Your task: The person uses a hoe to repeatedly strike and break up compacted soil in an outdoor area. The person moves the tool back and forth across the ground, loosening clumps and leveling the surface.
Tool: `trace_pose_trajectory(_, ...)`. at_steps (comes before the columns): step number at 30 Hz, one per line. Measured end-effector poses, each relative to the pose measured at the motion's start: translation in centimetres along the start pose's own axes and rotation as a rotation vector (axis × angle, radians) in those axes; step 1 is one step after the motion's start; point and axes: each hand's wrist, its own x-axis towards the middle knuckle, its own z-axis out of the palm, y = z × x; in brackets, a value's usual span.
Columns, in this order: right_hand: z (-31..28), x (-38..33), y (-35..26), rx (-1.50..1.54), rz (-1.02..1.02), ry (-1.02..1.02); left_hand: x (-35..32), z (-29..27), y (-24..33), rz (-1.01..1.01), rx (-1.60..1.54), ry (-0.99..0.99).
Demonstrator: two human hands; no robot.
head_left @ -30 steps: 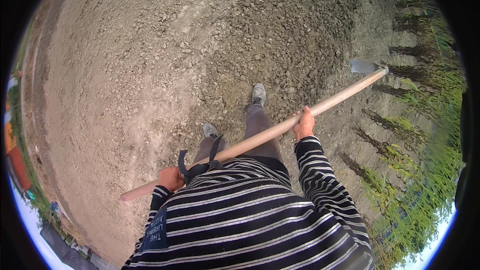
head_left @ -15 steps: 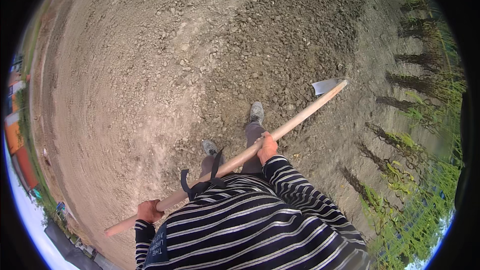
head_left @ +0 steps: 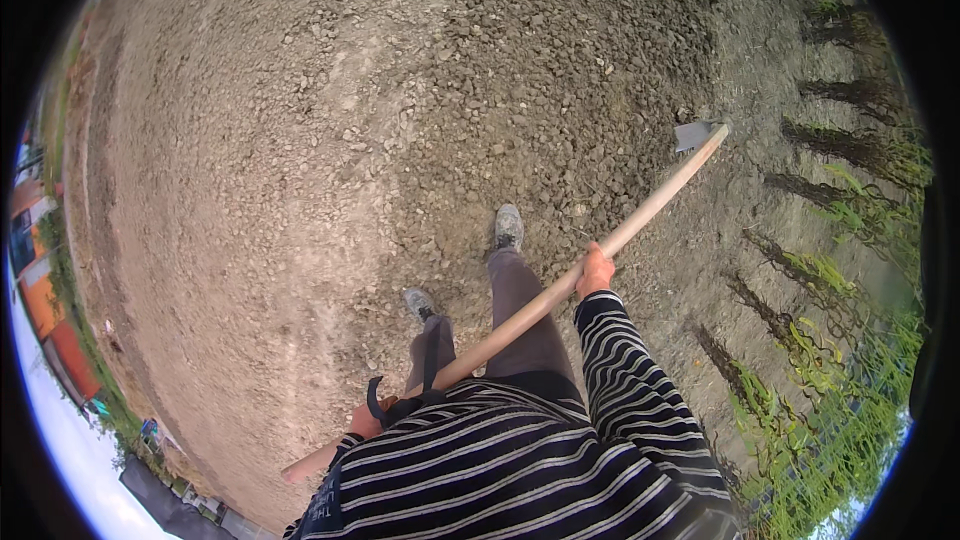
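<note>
Right hand (head_left: 595, 271): fingers wrapped round the mid-handle of the hoe (head_left: 528, 315). Left hand (head_left: 367, 422): fingers closed on the handle near its butt end, partly hidden by the sleeve and waist.

Change against the frame 0.5 s ago: the blade (head_left: 692, 137) is farther right and farther from the feet; the right hand has moved outward with it, and the left hand has shifted right, closer to the waist. Hoe runs diagonally across the front of the body, blade at far right, beside the edge of the dark soil. Blade–ground contact: cannot tell.

Ground: dark, cloddy soil (head_left: 590, 60) ahead, paler dry soil (head_left: 200, 200) to the left. Both shoes (head_left: 508, 228) on the soil. Surroundings: row of green plants (head_left: 800, 420) at right; orange building (head_left: 42, 305) at far left.
</note>
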Motion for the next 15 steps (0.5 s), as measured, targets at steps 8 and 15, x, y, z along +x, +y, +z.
trace_pose_trajectory(8, -2.1, -1.3, 1.6, 0.089, 0.097, -0.147, -2.2, 0.5, -1.7, -0.041, 0.176, 0.010)
trace_pose_trajectory(15, -4.2, 0.7, -5.1, 0.135, -0.111, -0.137, 2.9, -0.9, 2.2, 0.099, 0.153, 0.004)
